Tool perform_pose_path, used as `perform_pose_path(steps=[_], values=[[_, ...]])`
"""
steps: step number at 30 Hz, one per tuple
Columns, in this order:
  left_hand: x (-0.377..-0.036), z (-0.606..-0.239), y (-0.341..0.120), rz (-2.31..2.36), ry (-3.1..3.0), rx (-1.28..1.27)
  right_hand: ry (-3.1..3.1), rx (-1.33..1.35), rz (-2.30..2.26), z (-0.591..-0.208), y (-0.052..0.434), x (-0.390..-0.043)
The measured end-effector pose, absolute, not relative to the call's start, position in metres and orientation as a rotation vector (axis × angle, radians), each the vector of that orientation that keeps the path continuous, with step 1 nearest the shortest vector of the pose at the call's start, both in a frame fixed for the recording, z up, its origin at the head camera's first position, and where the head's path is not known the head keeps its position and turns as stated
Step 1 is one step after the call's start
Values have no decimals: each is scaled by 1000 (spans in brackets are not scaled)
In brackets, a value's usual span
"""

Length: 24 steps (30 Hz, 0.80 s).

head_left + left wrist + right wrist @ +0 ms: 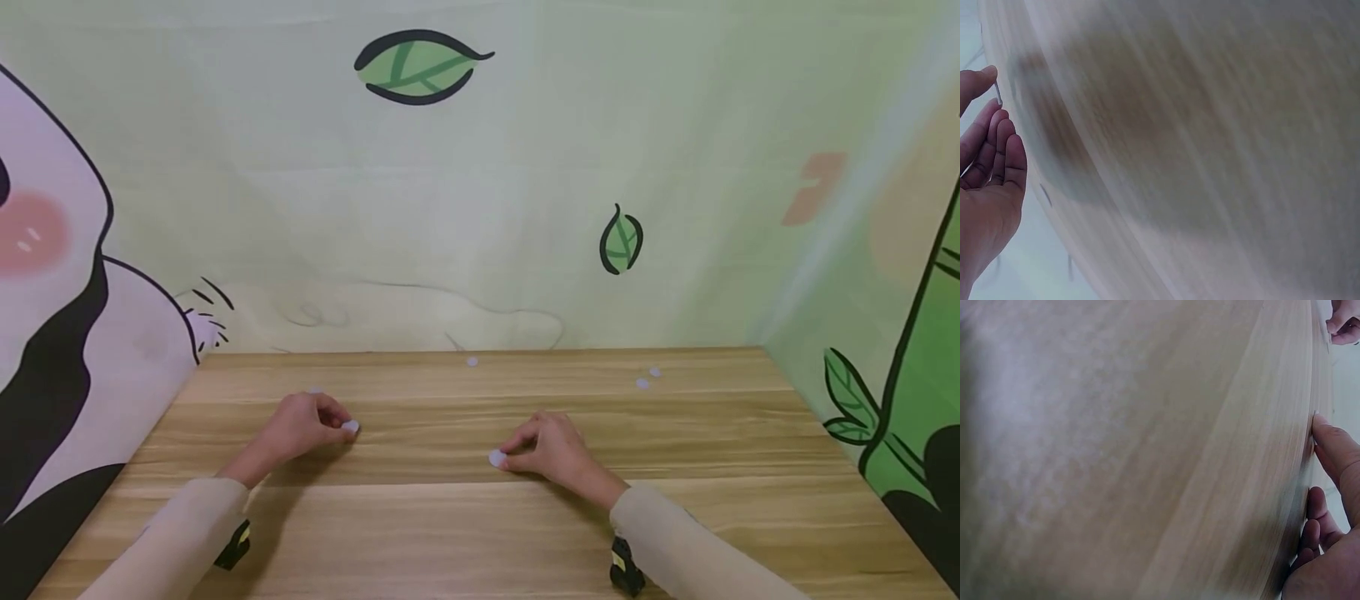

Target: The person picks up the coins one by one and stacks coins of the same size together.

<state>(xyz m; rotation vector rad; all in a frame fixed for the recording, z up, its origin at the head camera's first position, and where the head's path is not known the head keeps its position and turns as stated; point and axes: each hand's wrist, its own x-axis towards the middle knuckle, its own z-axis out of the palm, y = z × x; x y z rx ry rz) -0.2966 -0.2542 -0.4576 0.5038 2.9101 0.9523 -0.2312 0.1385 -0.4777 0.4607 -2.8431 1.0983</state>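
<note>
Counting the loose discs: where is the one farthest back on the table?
In the head view, that white disc lies near the middle of the wooden table, at its back edge by the wall, beyond both hands.

A staged booth: wooden table (480,517) against cartoon backdrop (480,183).

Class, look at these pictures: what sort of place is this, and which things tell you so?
Probably a staged recording booth, not a home: a bare wooden table is enclosed by a cartoon panda-and-leaf backdrop, with only small white discs scattered on it.
</note>
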Motion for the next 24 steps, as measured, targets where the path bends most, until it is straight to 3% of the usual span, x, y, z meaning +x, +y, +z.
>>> perform_pose_path(steps=[24], values=[[-290,-443,-225,1049,2769,529,-2825,517,1114,-475,139,-229]])
